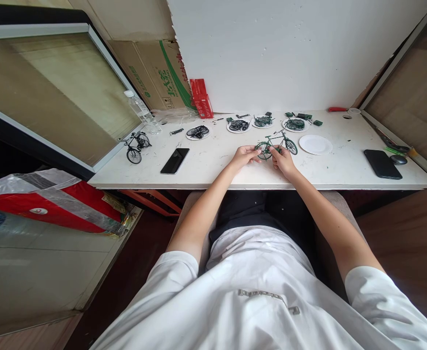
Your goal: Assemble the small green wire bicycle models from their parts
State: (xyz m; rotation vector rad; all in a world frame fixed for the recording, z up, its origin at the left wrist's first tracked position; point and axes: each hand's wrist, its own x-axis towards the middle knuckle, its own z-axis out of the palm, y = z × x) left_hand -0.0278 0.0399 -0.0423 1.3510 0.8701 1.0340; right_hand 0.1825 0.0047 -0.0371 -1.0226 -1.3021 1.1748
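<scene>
Two hands meet at a green bike (276,145) standing upright at the middle of the table (221,170).

Both forearms reach forward from the lower frame and converge. The left hand (243,157) lies palm down, fingers curled, its fingertips pinching the bike's left wheel. The right hand (284,160) closes on the frame just beside that wheel. An empty plate (315,144) sits just right of the bike; a black bike (136,146) stands well apart at left, a phone (175,161) between.
</scene>
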